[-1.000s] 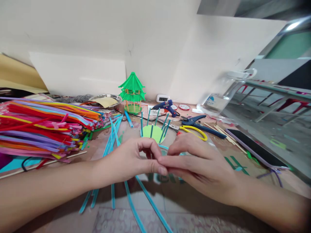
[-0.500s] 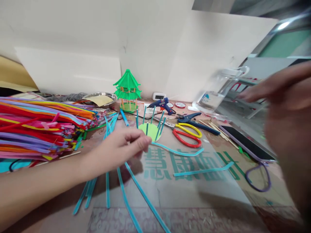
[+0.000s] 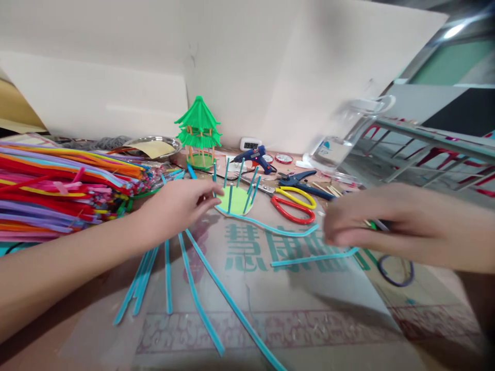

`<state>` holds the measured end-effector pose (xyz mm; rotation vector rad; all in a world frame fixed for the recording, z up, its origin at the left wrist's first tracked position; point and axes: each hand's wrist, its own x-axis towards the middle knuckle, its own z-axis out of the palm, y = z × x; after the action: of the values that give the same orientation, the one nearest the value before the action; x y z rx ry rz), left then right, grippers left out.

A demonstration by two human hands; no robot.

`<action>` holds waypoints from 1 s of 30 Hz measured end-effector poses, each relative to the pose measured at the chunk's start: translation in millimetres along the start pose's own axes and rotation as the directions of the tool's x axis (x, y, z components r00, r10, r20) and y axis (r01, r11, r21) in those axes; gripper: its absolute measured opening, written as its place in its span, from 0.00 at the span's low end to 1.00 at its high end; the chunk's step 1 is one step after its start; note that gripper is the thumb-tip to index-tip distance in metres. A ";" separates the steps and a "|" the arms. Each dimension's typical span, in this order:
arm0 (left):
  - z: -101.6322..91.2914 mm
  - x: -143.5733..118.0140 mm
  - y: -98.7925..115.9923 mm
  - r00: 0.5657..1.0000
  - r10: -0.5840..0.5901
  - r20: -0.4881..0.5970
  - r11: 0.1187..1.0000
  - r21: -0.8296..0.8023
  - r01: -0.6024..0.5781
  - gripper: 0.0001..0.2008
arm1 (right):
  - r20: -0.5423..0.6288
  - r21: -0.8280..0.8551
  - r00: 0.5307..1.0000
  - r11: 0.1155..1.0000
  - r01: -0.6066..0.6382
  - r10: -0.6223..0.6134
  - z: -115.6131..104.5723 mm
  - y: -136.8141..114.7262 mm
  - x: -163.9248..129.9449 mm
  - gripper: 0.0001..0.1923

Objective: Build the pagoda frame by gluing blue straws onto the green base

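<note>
My left hand (image 3: 176,206) reaches to the light green disc (image 3: 236,200), fingertips at its left edge beside one of the upright teal sticks standing on it. A teal pipe cleaner (image 3: 270,226) curves along the disc's front edge toward the right. My right hand (image 3: 371,219), blurred, hovers low over the table right of the red and yellow scissors (image 3: 294,205), above the end of a loose teal strip (image 3: 313,256). Whether it holds anything I cannot tell.
A big pile of coloured pipe cleaners (image 3: 58,185) fills the left. Several teal strips (image 3: 193,288) lie fanned in front. A green model pavilion (image 3: 198,133), blue glue gun (image 3: 255,157), blue pliers (image 3: 299,181), metal dish (image 3: 152,147) and plastic jug (image 3: 340,136) stand behind.
My right hand has dropped from raised at the right to low over the table near the scissors. My left hand has moved forward to the green disc.
</note>
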<state>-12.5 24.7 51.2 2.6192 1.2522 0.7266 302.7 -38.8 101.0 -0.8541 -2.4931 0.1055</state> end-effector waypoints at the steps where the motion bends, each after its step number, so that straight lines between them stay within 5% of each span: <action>1: 3.9 -0.9 -2.2 0.998 0.000 0.070 0.998 0.058 -0.004 0.13 | 0.268 0.043 0.964 0.999 -0.008 -0.004 0.2 5.5 7.7 0.13; 3: 10.7 -3.1 -5.8 0.985 -0.011 0.172 0.988 0.156 -0.016 0.15 | 0.299 -0.015 0.940 0.985 -0.170 0.167 13.1 18.1 23.8 0.16; 6: 19.6 -5.8 -8.6 0.984 -0.015 0.176 0.975 0.222 -0.024 0.16 | 0.231 -0.008 0.923 0.949 -0.314 0.307 50.9 36.0 40.0 0.15; 11: 32.6 -5.6 -11.2 0.989 -0.002 0.150 0.988 0.152 -0.021 0.18 | 0.222 -0.032 0.940 0.965 -0.260 0.260 89.2 48.6 42.3 0.23; 18: 39.0 -7.0 -16.0 0.990 -0.094 0.104 0.995 0.026 0.092 0.16 | 0.202 0.025 0.953 0.971 -0.236 0.226 96.9 52.0 37.4 0.22; 26: 26.9 -10.0 -5.4 0.990 0.026 0.138 0.999 -0.025 -0.022 0.14 | 0.041 0.007 0.961 0.961 -0.275 0.274 86.6 47.0 28.0 0.17; 30: 16.4 -14.1 15.2 0.980 0.114 0.161 0.986 -0.143 -0.091 0.20 | -0.129 -0.131 0.991 0.991 -0.035 0.018 66.1 24.0 25.6 0.17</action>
<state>-1.5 5.4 36.9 2.5874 0.9929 0.5683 266.8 1.3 48.9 -0.9189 -2.3896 -0.1046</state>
